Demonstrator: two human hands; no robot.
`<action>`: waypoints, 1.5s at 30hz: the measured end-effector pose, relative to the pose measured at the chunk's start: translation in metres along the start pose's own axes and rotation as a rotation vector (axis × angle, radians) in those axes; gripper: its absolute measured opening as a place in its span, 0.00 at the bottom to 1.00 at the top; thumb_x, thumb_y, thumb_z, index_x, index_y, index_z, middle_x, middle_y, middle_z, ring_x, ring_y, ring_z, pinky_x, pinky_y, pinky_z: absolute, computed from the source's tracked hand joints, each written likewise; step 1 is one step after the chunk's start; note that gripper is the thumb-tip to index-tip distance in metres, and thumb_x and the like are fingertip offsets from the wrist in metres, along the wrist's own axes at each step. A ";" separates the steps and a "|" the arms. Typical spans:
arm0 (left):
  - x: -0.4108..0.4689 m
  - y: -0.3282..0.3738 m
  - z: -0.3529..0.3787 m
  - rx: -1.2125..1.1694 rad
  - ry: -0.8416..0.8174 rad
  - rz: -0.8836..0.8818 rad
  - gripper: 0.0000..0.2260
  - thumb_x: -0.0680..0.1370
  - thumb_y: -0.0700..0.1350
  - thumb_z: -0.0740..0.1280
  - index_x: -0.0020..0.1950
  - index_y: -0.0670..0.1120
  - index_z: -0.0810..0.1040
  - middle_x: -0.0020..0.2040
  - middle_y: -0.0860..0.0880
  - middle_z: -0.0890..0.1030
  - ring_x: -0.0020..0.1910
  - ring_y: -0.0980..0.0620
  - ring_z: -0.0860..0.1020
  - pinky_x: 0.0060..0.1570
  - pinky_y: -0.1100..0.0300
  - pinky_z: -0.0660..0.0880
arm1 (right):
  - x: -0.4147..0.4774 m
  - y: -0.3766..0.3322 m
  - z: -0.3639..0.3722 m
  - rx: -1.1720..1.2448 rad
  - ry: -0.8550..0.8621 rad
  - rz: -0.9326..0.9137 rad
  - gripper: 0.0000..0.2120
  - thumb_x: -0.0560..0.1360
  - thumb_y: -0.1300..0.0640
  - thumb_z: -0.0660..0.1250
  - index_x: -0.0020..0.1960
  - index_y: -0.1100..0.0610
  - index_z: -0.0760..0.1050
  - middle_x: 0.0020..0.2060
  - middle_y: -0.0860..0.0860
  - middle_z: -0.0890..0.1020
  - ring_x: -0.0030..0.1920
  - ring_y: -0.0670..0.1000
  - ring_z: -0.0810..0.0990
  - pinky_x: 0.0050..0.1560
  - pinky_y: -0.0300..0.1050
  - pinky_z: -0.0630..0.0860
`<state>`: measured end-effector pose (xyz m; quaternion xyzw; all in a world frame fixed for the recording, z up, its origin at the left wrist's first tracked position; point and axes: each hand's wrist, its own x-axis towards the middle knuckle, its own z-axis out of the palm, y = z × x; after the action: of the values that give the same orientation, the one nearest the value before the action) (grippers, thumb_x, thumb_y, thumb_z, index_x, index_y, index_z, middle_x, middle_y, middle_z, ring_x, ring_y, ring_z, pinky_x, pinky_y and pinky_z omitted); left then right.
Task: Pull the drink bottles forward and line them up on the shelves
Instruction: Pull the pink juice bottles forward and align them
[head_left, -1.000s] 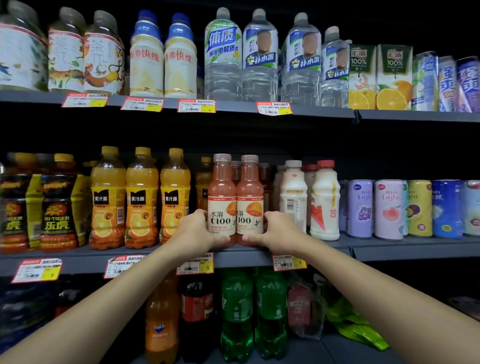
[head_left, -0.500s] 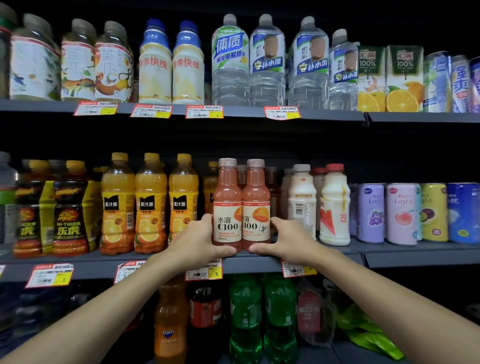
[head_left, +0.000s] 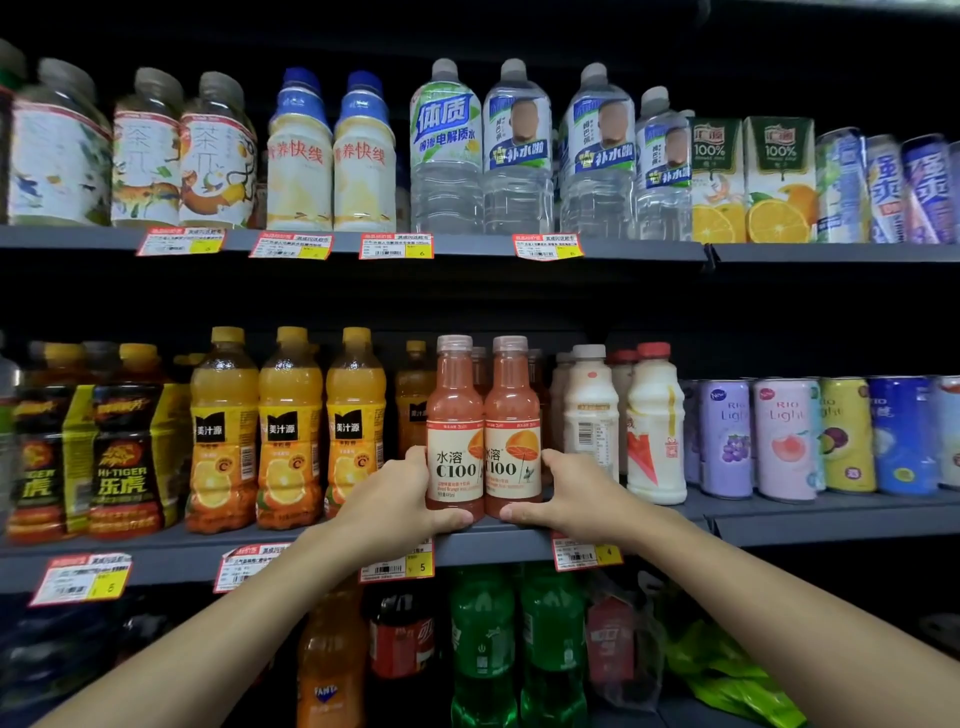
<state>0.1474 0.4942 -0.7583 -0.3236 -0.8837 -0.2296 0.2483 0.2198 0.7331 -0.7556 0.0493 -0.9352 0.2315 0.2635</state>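
Barely anything has moved: the left hand (head_left: 395, 501) and right hand (head_left: 579, 499) still curl their fingers round the two C100 bottles (head_left: 456, 415), pressed together at the middle shelf's (head_left: 498, 545) front edge, seemingly lined up.

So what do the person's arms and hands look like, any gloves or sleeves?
The left hand and right hand are bare: no gloves, and no ring, watch or bracelet shows. Both forearms are uncovered as far as the picture's lower edge, so no sleeve is in view.
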 end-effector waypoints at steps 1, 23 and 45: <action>0.000 0.000 0.000 -0.018 -0.002 -0.001 0.35 0.68 0.68 0.74 0.67 0.52 0.67 0.60 0.54 0.80 0.56 0.54 0.80 0.51 0.54 0.81 | 0.000 0.001 -0.001 -0.014 0.001 0.004 0.37 0.64 0.32 0.77 0.66 0.50 0.73 0.60 0.45 0.82 0.57 0.45 0.80 0.58 0.44 0.79; 0.005 -0.006 0.009 -0.135 0.015 0.048 0.43 0.66 0.70 0.74 0.71 0.50 0.62 0.61 0.55 0.79 0.52 0.59 0.77 0.44 0.64 0.79 | 0.000 0.009 -0.005 -0.089 -0.014 -0.057 0.42 0.61 0.25 0.71 0.67 0.50 0.72 0.60 0.45 0.82 0.57 0.45 0.80 0.56 0.48 0.80; 0.006 -0.003 0.007 -0.106 -0.069 0.120 0.36 0.73 0.64 0.72 0.72 0.47 0.62 0.64 0.50 0.79 0.59 0.52 0.79 0.51 0.59 0.79 | -0.009 -0.002 -0.010 -0.277 0.038 -0.003 0.41 0.63 0.24 0.70 0.63 0.53 0.74 0.54 0.47 0.83 0.50 0.48 0.81 0.50 0.51 0.81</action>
<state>0.1393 0.4992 -0.7606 -0.3965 -0.8573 -0.2493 0.2138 0.2327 0.7354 -0.7521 0.0096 -0.9530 0.1005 0.2856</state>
